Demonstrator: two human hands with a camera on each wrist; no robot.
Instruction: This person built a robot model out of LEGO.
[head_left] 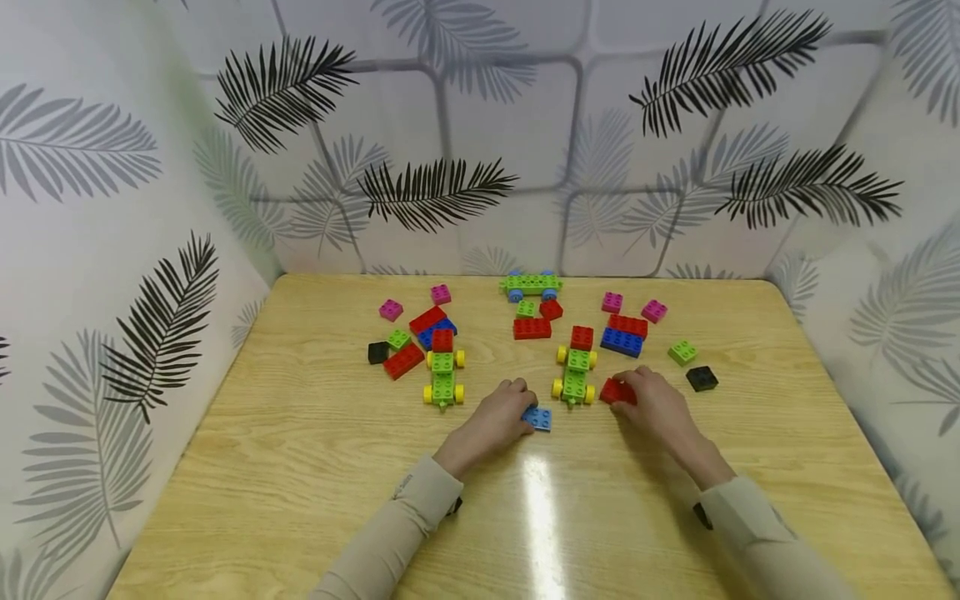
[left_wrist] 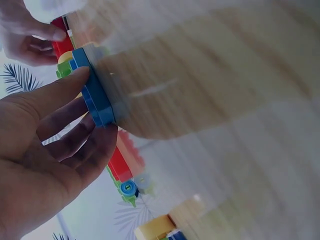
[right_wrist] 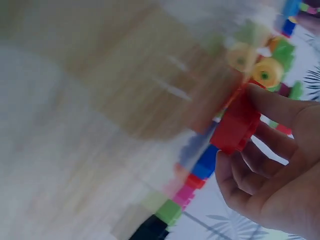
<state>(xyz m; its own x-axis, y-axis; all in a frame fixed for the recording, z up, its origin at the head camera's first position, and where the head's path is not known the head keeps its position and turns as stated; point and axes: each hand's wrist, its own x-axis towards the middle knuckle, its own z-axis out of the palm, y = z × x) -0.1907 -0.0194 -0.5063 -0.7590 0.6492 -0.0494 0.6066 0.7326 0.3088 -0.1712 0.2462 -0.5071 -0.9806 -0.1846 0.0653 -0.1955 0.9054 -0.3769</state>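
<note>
Thumb and fingers of my left hand point(head_left: 495, 419) pinch a light blue building brick point(head_left: 541, 419) near the middle of the table; the left wrist view shows the blue brick point(left_wrist: 94, 92) on edge between them. To the right, my right hand point(head_left: 656, 408) grips a red brick point(head_left: 613, 391) by its ends. That red brick point(right_wrist: 237, 122) fills the pinch in the right wrist view. Just left of it stands a small green car point(head_left: 575, 383) with yellow wheels and a red brick at its far end. A matching green car point(head_left: 443, 385) stands farther left, beyond my left hand.
At the back is a green wheeled base point(head_left: 532, 285) with blue wheels, and a long red brick point(head_left: 532, 328) lies before it. Red, blue, pink, green and black bricks lie in a left group, near a black brick point(head_left: 378, 352), and a right group, near another black brick point(head_left: 702, 378).
</note>
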